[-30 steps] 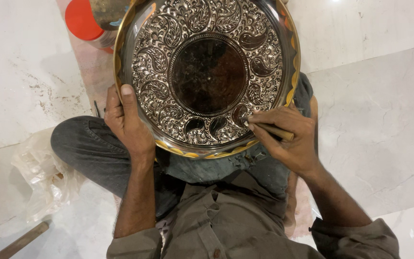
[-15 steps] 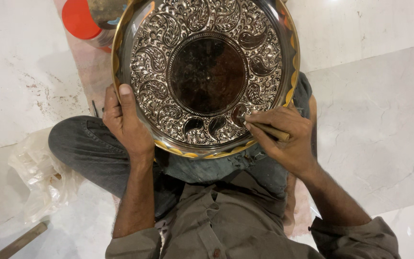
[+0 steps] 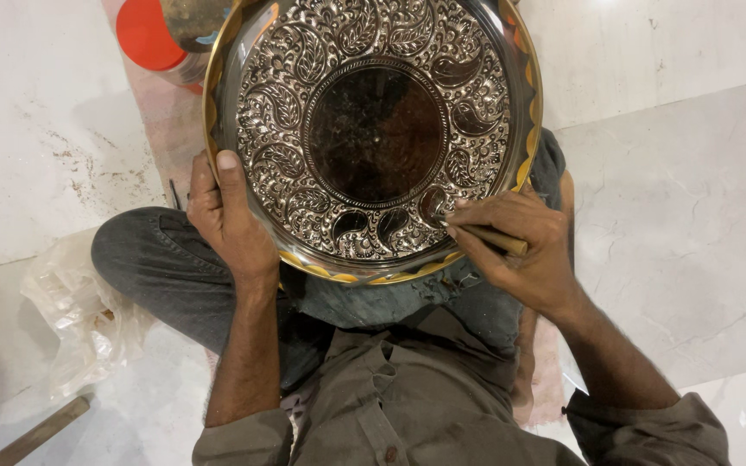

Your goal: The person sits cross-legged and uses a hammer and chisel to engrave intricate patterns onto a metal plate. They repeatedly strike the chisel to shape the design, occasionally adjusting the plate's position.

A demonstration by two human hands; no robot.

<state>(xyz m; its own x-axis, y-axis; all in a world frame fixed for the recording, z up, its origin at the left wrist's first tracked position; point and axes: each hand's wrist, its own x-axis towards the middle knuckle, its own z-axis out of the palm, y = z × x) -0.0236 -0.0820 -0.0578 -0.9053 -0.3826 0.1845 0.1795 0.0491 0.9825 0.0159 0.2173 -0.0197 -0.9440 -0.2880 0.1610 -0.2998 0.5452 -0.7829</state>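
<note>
A large round metal plate [image 3: 373, 129] with raised silver leaf patterns, a dark centre and a gold rim rests on my lap. My left hand [image 3: 230, 220] grips its lower left rim, thumb lying on the patterned face. My right hand [image 3: 520, 242] holds a thin wooden-handled tool [image 3: 485, 235], with its tip touching the plate's lower right patterned band.
I sit cross-legged on a white marble floor [image 3: 675, 216]. A red round lid [image 3: 147, 34] lies beyond the plate at the upper left. A crumpled clear plastic bag [image 3: 79, 311] sits by my left knee, and a wooden stick [image 3: 36, 434] lies at the lower left.
The plate and both hands stay almost in place. The right hand's tool tip shifts slightly along the lower right pattern.
</note>
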